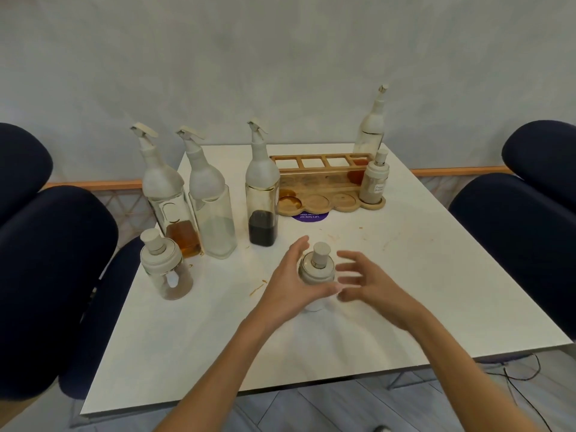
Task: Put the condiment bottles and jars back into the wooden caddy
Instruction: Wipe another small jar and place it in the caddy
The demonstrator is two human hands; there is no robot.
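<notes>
While both hands hover over the near middle of the white desk (405, 291), a small white-capped jar (317, 269) stands upright between them, out on the desktop and well short of the wooden caddy (314, 177). The left hand (288, 283) is cupped against the jar's left side, fingers fairly straight and the thumb lying across its front; whether it really has a hold, one cannot tell. The right hand (371, 283) is spread wide just beside the jar, fingers apart and holding nothing.

Off to the left stand three tall spout-topped bottles in a loose row: the amber-liquid bottle (170, 198), the clear empty bottle (213, 204) touching or nearly touching it, and the dark-sauce bottle (261, 198) a little apart, its shoulder overlapping the caddy's left end in this view. Near the desk's left edge, in front of the amber one, sits a brown-powder jar (165, 269).

The caddy lies across the far side of the desk. A labelled shaker (375, 180) fills its rightmost round slot. A fourth bottle (372, 126) rises at the far right corner; in the compartment or behind it, hard to say. A purple sticker (310, 216) peeks from under the caddy's front edge. Dark blue chairs (56, 275) flank both sides.
</notes>
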